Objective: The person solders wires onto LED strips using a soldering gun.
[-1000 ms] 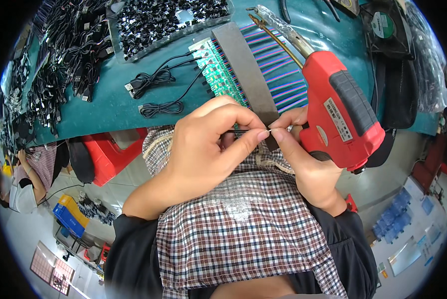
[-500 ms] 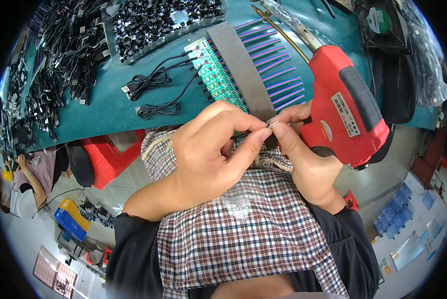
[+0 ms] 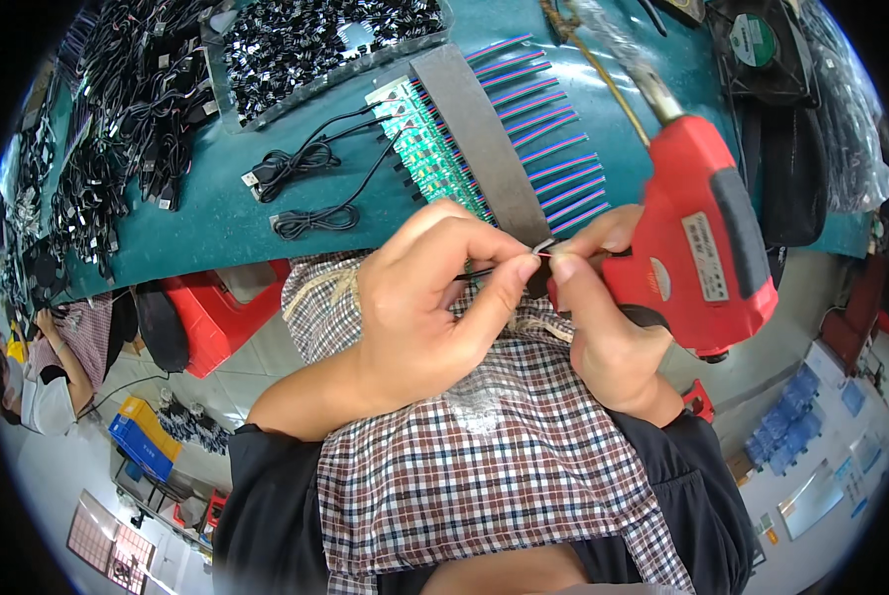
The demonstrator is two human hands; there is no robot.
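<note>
Thumb and forefinger of my left hand (image 3: 414,302) are closed in a pinch on the end of a thin black cable (image 3: 476,273). Small wire ends, one reddish and one pale or dark, show at the fingertips. My right hand (image 3: 613,327) is closed too, its thumb and forefinger pinching the wire ends close to the left fingertips. That same hand keeps hold of a red soldering gun (image 3: 677,183), whose barrel points up and away over the table. Beyond the hands, green circuit boards (image 3: 426,149) lie in a row under a grey bar (image 3: 479,139), coloured wires fanning out to its right.
Two coiled black cables, one a USB cable (image 3: 315,220), lie left of the boards. A clear tray (image 3: 256,114) of small black parts stands behind, beside heaped black cables (image 3: 147,129). A black fan (image 3: 762,50) sits far right. A red stool (image 3: 216,317) is below the table edge.
My right hand and the soldering gun have shifted right and slightly nearer me. The right fingertips have drawn a little away from the left ones, and a reddish wire now shows between them.
</note>
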